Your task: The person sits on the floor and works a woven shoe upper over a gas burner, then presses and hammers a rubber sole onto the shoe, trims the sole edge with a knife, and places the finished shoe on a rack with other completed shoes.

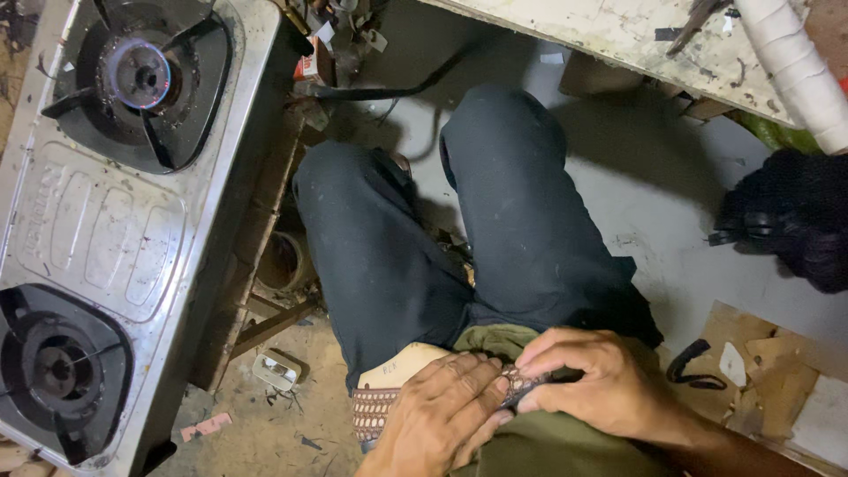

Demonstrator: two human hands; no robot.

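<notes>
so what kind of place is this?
Probably a cramped, informal workshop or work corner with a cooking spot. A steel two-burner gas stove stands at the left with its far burner lit, scraps and debris litter the bare floor, and a worn, stained bench top runs overhead.

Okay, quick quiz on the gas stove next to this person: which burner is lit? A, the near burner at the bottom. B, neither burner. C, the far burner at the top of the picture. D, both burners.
C: the far burner on the gas stove shows a ring of bluish flame with a reddish glow, while the near burner is dark with no flame.
</notes>
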